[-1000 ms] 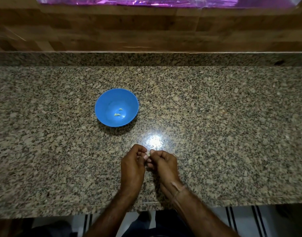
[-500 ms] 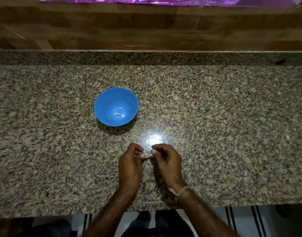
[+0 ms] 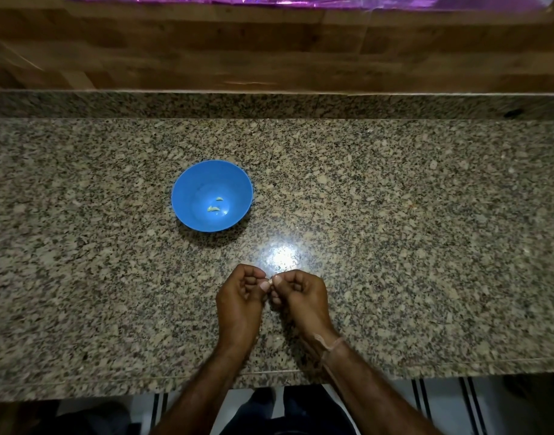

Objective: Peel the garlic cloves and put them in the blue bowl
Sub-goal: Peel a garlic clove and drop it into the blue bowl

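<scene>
Your left hand [image 3: 239,296] and right hand [image 3: 301,296] meet over the counter [image 3: 395,215] near its front edge, fingers curled, and together they pinch one small clove [image 3: 270,282] between thumbs and fingertips; how much skin it carries is too small to tell. The bowl [image 3: 188,189] stands upright on the counter beyond your left hand, well apart from it, with a few pale cloves [image 3: 213,208] lying close together on its floor

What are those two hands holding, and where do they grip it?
A small pale piece, likely a garlic clove, pinched from either side by the left hand and the right hand. It is too small to tell which end each holds.
</scene>
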`<state>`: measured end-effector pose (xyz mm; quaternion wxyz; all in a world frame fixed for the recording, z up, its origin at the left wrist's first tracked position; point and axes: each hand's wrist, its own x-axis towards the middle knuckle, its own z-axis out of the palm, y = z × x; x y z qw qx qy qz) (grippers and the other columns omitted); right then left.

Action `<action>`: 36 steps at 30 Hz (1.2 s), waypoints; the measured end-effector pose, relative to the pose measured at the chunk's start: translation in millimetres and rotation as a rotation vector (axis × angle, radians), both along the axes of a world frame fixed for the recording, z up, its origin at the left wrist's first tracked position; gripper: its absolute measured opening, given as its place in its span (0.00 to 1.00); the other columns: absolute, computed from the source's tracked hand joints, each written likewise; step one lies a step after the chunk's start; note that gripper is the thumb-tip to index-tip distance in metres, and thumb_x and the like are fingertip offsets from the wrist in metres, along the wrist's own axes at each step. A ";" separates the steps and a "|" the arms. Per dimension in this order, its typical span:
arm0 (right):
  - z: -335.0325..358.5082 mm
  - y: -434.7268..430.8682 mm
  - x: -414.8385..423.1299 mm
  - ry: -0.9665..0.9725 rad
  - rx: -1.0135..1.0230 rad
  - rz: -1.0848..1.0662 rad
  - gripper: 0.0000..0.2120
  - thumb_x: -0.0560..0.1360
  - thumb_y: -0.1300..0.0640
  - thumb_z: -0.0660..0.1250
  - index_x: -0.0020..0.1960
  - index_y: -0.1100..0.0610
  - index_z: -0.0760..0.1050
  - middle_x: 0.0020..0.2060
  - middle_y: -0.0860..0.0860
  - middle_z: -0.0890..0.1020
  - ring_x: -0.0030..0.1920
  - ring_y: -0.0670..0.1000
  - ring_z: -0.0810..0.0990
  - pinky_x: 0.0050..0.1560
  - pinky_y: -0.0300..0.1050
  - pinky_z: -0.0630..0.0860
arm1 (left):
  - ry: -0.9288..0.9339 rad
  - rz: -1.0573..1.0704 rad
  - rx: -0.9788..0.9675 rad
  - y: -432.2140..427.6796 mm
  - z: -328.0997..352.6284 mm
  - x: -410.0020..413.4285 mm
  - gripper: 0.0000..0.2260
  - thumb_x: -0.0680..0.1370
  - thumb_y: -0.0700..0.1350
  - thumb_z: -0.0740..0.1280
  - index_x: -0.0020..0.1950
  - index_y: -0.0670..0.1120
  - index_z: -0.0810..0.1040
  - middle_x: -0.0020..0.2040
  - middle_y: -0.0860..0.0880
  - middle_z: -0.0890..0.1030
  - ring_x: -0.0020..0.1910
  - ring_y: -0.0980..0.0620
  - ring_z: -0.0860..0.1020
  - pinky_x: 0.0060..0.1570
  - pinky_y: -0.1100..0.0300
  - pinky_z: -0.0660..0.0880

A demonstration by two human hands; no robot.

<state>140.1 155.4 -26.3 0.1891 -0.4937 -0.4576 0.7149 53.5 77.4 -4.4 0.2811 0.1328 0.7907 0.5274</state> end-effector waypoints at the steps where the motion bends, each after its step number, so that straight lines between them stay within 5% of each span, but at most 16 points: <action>1: 0.8 -0.2 -0.4 0.013 -0.015 -0.009 0.07 0.79 0.61 0.73 0.47 0.66 0.83 0.38 0.63 0.86 0.36 0.53 0.82 0.38 0.46 0.80 | -0.064 0.027 0.017 0.1 -3.3 -0.7 0.09 0.77 0.31 0.71 0.46 0.45 0.79 0.42 0.46 0.84 0.42 0.52 0.83 0.43 0.58 0.82; 4: 2.1 -0.9 -0.6 0.030 -0.034 -0.018 0.07 0.79 0.62 0.73 0.48 0.67 0.82 0.38 0.62 0.85 0.36 0.53 0.82 0.39 0.45 0.80 | -0.209 0.090 0.050 -0.4 -11.4 -2.4 0.06 0.78 0.31 0.70 0.49 0.42 0.80 0.44 0.40 0.85 0.43 0.45 0.84 0.45 0.49 0.83; 13: -3.0 -1.1 -1.3 0.012 0.085 0.013 0.06 0.79 0.62 0.73 0.46 0.65 0.82 0.38 0.62 0.86 0.37 0.56 0.83 0.40 0.50 0.82 | -0.560 0.170 0.149 2.8 -12.4 -2.8 0.07 0.80 0.30 0.66 0.51 0.40 0.78 0.38 0.43 0.82 0.34 0.51 0.79 0.36 0.60 0.78; 17: -5.8 -2.4 -0.5 -0.005 0.118 0.050 0.09 0.80 0.59 0.72 0.44 0.65 0.82 0.34 0.59 0.85 0.35 0.54 0.81 0.38 0.50 0.80 | -0.370 0.084 0.064 3.6 -9.4 -2.8 0.07 0.81 0.31 0.65 0.51 0.42 0.78 0.41 0.42 0.82 0.37 0.50 0.79 0.39 0.57 0.77; 21: -1.1 -2.2 -3.3 0.038 -0.069 0.002 0.15 0.82 0.58 0.70 0.46 0.71 0.80 0.35 0.60 0.81 0.34 0.52 0.77 0.35 0.42 0.76 | -0.102 -0.049 -0.026 5.3 -1.8 -1.6 0.09 0.80 0.31 0.65 0.50 0.44 0.78 0.44 0.47 0.82 0.40 0.57 0.80 0.38 0.69 0.76; 24: -0.8 -1.8 -5.9 0.029 -0.162 -0.027 0.14 0.82 0.55 0.70 0.42 0.64 0.80 0.33 0.59 0.79 0.31 0.50 0.76 0.34 0.42 0.75 | 0.015 -0.111 -0.048 5.2 3.0 0.7 0.09 0.81 0.31 0.65 0.50 0.44 0.78 0.45 0.48 0.82 0.38 0.65 0.79 0.37 0.73 0.74; 28: -2.9 -2.1 -6.4 0.038 -0.227 -0.077 0.15 0.81 0.54 0.71 0.39 0.61 0.77 0.30 0.57 0.76 0.28 0.50 0.72 0.32 0.43 0.71 | 0.061 -0.109 -0.042 3.3 5.3 3.0 0.07 0.80 0.34 0.68 0.51 0.45 0.81 0.43 0.51 0.84 0.38 0.63 0.81 0.38 0.71 0.76; 33: -3.3 7.6 1.6 -0.136 0.095 0.047 0.19 0.76 0.44 0.76 0.37 0.59 0.81 0.31 0.57 0.83 0.32 0.53 0.80 0.37 0.52 0.78 | 0.089 -0.115 -0.030 -0.6 9.6 -1.1 0.03 0.78 0.40 0.73 0.47 0.47 0.86 0.39 0.56 0.86 0.40 0.61 0.83 0.40 0.71 0.77; 36: -1.0 9.4 2.7 -0.152 0.229 0.080 0.17 0.78 0.48 0.75 0.38 0.59 0.82 0.32 0.56 0.85 0.33 0.50 0.82 0.39 0.52 0.80 | 0.092 -0.129 -0.060 -0.2 9.1 -4.5 0.03 0.77 0.41 0.74 0.46 0.48 0.85 0.38 0.56 0.86 0.39 0.62 0.83 0.39 0.72 0.75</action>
